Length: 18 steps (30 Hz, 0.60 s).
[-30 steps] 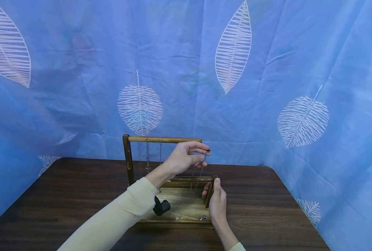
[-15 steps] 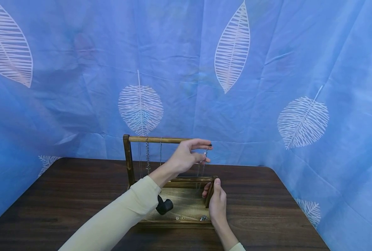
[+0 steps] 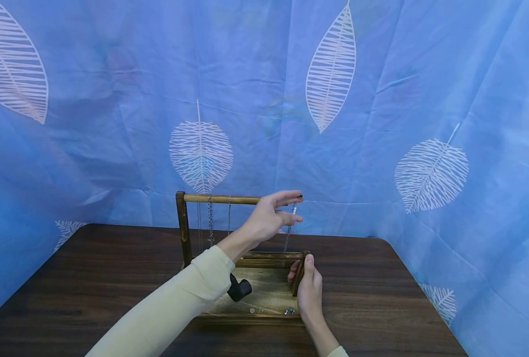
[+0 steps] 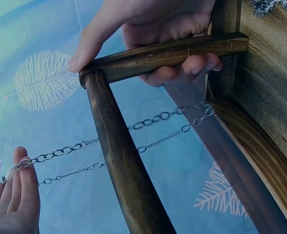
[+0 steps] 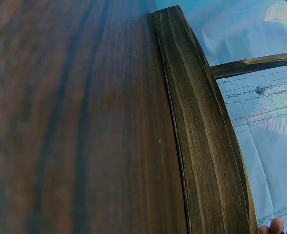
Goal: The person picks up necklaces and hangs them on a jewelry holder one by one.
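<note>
A dark-stained wooden jewelry stand (image 3: 181, 228) stands on the table. My right hand (image 3: 310, 287) grips its short front upright (image 4: 163, 58), thumb on top and fingers wrapped round behind. Above the front crossbar (image 3: 273, 255), my left hand (image 3: 264, 215) holds up a silver chain necklace (image 3: 288, 238). The chain loop (image 4: 63, 151) runs over its straight fingers (image 4: 19, 195), with the thumb apart from them. In the left wrist view, the chain passes behind the crossbar. Several chains (image 3: 210, 218) hang from the taller rear bar (image 3: 220, 198).
The stand's base tray (image 3: 269, 287) carries small silver jewelry (image 3: 290, 310) and tiny pale pieces (image 3: 255, 311) along its front edge. A brown wood-grain table (image 3: 90, 277) lies beneath. Blue leaf-patterned cloth (image 3: 264, 99) encloses the back and sides.
My left hand has risen and shifted slightly right, lifting the necklace higher above the front crossbar. Its thumb now stands further from the fingers. My right hand stays on the upright.
</note>
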{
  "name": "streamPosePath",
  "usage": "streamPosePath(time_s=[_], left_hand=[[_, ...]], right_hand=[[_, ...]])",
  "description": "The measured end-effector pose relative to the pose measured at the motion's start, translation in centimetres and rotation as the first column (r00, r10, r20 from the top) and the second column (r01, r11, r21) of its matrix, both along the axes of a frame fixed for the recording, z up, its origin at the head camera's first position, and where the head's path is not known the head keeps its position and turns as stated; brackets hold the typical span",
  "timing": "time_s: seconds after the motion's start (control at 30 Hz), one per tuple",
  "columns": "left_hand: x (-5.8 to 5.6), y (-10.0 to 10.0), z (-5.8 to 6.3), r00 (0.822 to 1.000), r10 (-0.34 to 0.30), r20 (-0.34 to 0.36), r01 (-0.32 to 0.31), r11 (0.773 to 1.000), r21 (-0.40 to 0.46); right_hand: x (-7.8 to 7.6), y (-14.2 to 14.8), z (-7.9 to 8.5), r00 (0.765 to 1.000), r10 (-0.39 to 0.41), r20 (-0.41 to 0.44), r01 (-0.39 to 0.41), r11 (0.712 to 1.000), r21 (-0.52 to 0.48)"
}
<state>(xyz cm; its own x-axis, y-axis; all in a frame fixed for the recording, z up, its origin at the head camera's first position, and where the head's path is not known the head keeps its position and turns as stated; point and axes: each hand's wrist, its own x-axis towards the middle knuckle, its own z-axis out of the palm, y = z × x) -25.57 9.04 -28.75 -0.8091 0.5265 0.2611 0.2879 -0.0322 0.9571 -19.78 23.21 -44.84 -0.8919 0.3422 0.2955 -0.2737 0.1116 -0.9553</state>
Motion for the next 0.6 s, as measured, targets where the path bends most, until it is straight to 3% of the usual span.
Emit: streamPosePath(time_s=[0.6], left_hand=[[-0.6, -1.1, 0.2, 0.999, 0.032, 0.031, -0.034, 0.999, 0.043]], right_hand=[[-0.1, 0.0, 0.0, 1.000, -0.018, 0.006, 0.018, 1.000, -0.010]])
